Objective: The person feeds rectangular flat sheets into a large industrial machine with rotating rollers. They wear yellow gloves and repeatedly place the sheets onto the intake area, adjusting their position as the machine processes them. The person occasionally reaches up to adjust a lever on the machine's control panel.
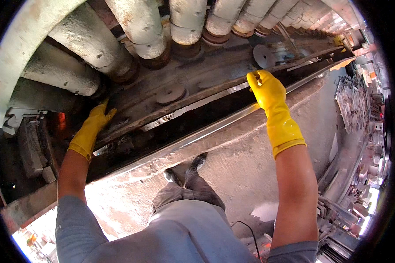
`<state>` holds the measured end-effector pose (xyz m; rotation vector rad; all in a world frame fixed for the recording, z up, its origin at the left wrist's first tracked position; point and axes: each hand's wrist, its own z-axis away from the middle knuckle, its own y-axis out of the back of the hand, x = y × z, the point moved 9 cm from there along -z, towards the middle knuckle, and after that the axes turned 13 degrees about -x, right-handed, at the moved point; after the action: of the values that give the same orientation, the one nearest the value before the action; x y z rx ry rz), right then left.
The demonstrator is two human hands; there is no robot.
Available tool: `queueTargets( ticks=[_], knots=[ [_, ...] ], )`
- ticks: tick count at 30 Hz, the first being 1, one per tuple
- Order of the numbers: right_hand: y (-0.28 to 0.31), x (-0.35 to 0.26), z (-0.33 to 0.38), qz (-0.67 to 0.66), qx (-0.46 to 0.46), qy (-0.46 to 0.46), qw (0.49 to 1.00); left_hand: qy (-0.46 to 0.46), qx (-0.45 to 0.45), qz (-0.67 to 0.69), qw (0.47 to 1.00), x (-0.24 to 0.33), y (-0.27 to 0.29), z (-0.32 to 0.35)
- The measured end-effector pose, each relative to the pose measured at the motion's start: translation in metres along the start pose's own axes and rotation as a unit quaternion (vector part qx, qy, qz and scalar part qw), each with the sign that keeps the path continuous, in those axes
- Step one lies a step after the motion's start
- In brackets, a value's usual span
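Note:
I wear yellow rubber gloves on both hands. My left hand (96,124) reaches over the left end of a dark metal ledge (215,72). Its thumb stands apart from the stretched fingers, whose tips are near the lower end of a pale, crusted roller (59,72). Over the ledge's front edge, farther right, is my right hand (267,90), with fingers curled in toward the thumb; what they hold, if anything, is hidden. A grey disc with a small centre hole (262,55) is just beyond it. Another round disc (171,94) lies flat on the ledge between my hands.
Several large pale rollers (186,22) line the far side. A shiny metal rail (197,136) runs along the near side, with a dark gap between it and the ledge. Blocks (30,147) stand at the left. My feet are on the dusty floor (245,162); stacked pieces (353,103) lie right.

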<state>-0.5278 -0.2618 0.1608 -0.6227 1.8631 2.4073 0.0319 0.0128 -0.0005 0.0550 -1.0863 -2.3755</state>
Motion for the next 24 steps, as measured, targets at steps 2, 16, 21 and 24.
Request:
queueTargets(
  ticks=[2,16,21,24],
  knots=[
    [0.002,-0.001,-0.001,0.0,0.002,-0.003,1.0,-0.014,0.008,0.009,1.0,0.002,0.006,0.017],
    [0.011,-0.001,-0.009,0.005,0.005,-0.005,1.0,0.025,-0.073,0.003,0.997,0.014,0.003,0.045],
    [0.01,-0.001,-0.005,0.008,0.014,-0.003,1.0,0.026,-0.066,-0.033,0.997,0.005,-0.013,0.028],
    [0.006,0.003,-0.001,0.015,0.017,-0.002,1.0,0.048,-0.023,-0.056,0.997,-0.002,-0.019,0.014]
  ],
)
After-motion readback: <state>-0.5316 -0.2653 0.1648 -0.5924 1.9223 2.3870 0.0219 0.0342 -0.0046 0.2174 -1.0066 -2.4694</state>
